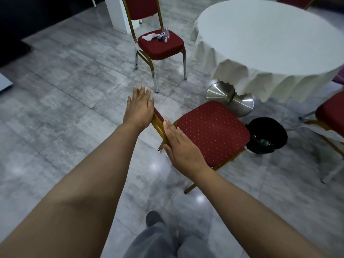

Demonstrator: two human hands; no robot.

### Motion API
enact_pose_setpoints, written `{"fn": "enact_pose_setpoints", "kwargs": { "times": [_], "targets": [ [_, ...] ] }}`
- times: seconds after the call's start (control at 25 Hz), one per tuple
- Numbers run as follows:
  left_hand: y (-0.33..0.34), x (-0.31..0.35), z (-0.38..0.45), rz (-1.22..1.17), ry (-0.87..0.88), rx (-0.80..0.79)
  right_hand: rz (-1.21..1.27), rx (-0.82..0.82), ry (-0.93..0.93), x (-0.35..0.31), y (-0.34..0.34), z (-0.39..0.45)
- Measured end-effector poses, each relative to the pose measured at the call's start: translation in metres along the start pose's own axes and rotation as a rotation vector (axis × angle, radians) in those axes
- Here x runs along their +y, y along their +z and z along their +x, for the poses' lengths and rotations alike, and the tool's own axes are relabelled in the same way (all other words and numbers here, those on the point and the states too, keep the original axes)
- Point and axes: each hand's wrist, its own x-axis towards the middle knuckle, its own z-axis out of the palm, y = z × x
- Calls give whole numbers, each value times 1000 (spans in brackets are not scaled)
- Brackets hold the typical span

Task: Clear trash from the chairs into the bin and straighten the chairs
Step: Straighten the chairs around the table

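A red padded chair (212,131) with a gold frame stands right in front of me, its seat bare. My left hand (140,107) rests on the top of its backrest with fingers spread. My right hand (179,141) lies flat against the backrest's near end, fingers straight. A second red chair (160,46) stands farther back; a crumpled white tissue (149,36), a wrapper and a clear plastic bottle (165,34) lie on its seat. A black bin (267,135) with trash inside sits on the floor to the right of the near chair.
A round table (266,40) with a white cloth and steel pedestal base stands at the right. Another red chair (330,116) is at the right edge, white paper hanging below its seat. A white pillar (117,13) stands behind the far chair. Grey tiled floor spreads left.
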Motion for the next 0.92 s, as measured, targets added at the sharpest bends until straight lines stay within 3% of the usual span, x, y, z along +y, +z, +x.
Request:
{"fn": "enact_pose_setpoints", "kwargs": {
  "times": [0.16, 0.56, 0.92],
  "targets": [
    [14, 17, -42, 31, 2, 35, -66, -60, -35, 11, -14, -40],
    [51, 64, -138, 44, -66, 96, -211, -36, -130, 31, -58, -136],
    [62, 63, -185, -37, 147, 23, -213, -70, 85, 27, -79, -185]
  ]
}}
